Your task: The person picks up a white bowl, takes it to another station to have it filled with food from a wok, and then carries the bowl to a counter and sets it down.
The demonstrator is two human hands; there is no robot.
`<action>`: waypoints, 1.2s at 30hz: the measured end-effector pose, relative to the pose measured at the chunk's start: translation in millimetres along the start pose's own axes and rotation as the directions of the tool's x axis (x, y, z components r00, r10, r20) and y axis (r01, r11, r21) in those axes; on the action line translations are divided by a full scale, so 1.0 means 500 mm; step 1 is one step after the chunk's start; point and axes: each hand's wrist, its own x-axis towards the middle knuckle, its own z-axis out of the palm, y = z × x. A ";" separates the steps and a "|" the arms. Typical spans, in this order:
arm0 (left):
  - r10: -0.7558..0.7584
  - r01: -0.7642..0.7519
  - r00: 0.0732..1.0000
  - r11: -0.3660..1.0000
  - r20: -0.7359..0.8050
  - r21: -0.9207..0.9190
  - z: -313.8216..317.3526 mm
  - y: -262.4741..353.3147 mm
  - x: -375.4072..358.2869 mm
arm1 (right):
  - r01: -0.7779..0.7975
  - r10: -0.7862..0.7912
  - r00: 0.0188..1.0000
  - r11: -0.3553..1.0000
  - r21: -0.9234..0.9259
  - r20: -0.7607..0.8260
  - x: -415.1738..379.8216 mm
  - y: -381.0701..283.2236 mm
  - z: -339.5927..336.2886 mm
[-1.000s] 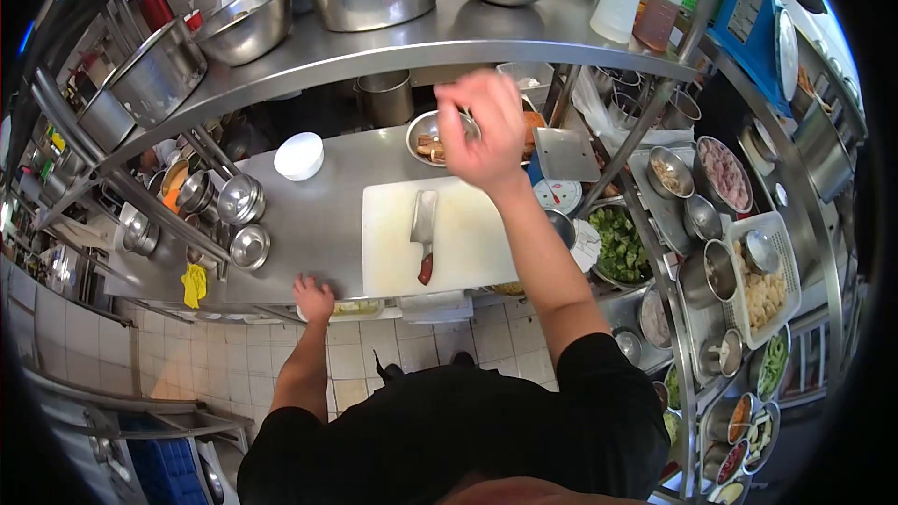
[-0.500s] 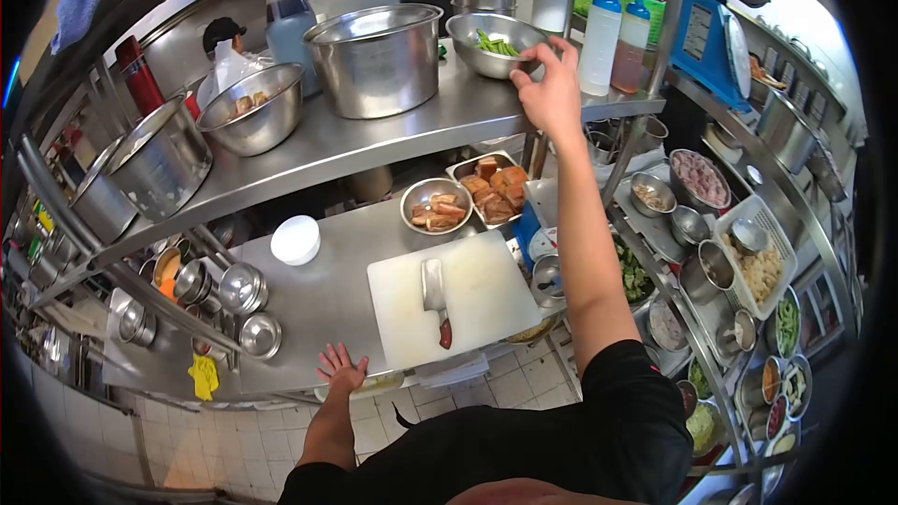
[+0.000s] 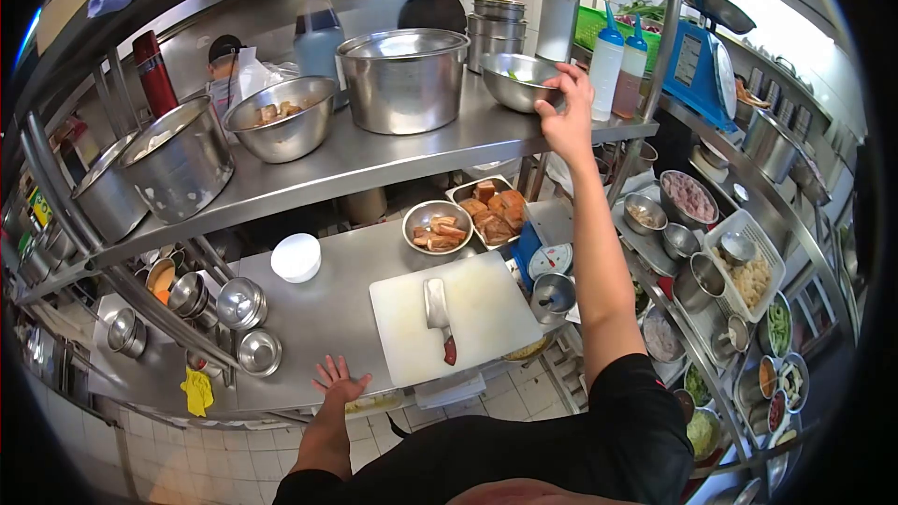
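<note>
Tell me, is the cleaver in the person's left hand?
No, the cleaver lies on the white cutting board, while the left hand rests open on the counter edge, apart from it.

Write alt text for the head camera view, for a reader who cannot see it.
A person's right hand grips the rim of a steel bowl on the upper shelf, while the left hand rests open on the counter edge beside a white cutting board bearing a cleaver.

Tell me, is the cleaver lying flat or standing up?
Lying flat. The cleaver rests on its side on the white cutting board, blade away from the person and red handle end toward them. No hand touches it.
</note>
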 end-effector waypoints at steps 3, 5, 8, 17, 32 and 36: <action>0.020 -0.020 1.000 1.000 -0.014 -0.007 0.009 -0.007 0.005 | 0.051 -0.046 0.998 0.992 -0.119 0.045 0.020 -0.011 -0.005; 0.021 -0.021 0.999 1.000 -0.029 -0.014 0.006 -0.005 -0.001 | 0.114 -0.125 0.992 0.948 -0.297 -0.019 0.036 -0.085 -0.016; 0.014 -0.014 1.000 1.000 -0.016 -0.022 0.013 -0.008 0.008 | 0.329 -0.345 0.931 0.935 0.131 0.119 0.082 -0.175 -0.007; 0.010 -0.011 0.999 0.999 -0.037 -0.038 0.012 -0.005 0.002 | 0.281 -0.146 0.588 0.959 -0.031 0.796 0.213 -0.261 0.083; 0.044 -0.049 0.997 0.996 -0.061 -0.069 0.005 -0.005 -0.014 | 0.282 -0.276 0.904 0.959 0.032 0.327 0.264 -0.297 -0.038; 0.030 -0.034 0.998 0.996 -0.053 -0.077 0.000 0.000 -0.018 | 0.524 -0.516 0.808 0.850 0.056 0.283 0.150 -0.328 -0.149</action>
